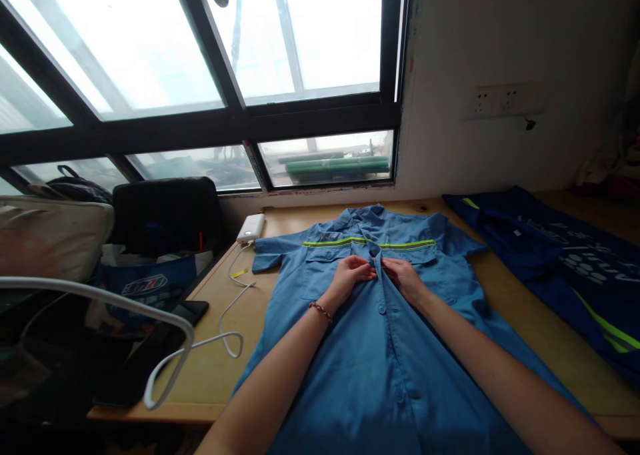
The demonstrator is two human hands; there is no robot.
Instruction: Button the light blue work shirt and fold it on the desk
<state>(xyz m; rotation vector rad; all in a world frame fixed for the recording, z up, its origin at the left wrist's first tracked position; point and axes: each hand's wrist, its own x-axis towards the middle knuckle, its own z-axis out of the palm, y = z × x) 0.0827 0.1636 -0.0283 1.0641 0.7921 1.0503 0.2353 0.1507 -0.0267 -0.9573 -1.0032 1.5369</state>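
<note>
A blue short-sleeved work shirt lies spread on the wooden table, collar toward the window, with a yellow-green reflective stripe across its chest. My left hand pinches the front edge of the shirt at chest height, just below the stripe. From the other side, my right hand grips the button placket at the same spot, its fingers close to the left ones. A button shows on the placket below my hands. Whatever button or buttonhole lies between my fingertips is mostly hidden.
On the wooden table, a white power bank with a white cable sits left of the shirt. Dark blue clothing lies to the right. A black chair and bags stand at the left, below the window.
</note>
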